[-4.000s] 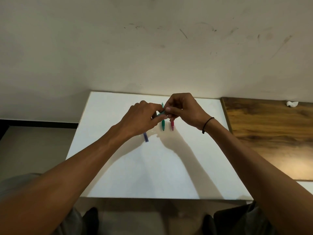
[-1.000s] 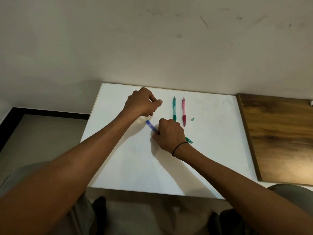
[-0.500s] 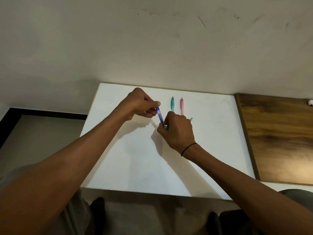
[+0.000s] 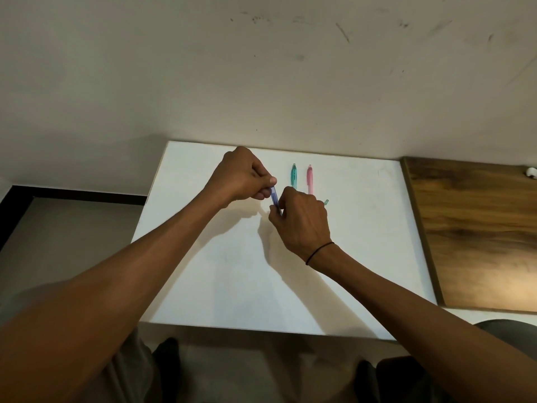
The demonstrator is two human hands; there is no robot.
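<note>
Now my left hand point(image 4: 241, 178) pinches the upper end of the slim translucent blue plastic pen point(image 4: 274, 199) and my right hand point(image 4: 302, 222) grips its lower end, over the far half of the white desk point(image 4: 363, 257). I judge this lets me twist it apart. A green plastic pen point(image 4: 294, 175) and a pink plastic pen point(image 4: 309, 178) lie parallel near the far edge, out of my way. A scuffed pale wall point(image 4: 261, 82) rises behind.

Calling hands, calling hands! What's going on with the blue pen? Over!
Left hand and right hand both pinching blue pen, one at each end. Green pen and pink pen lie beyond on the white table. Nothing blocking.
</note>
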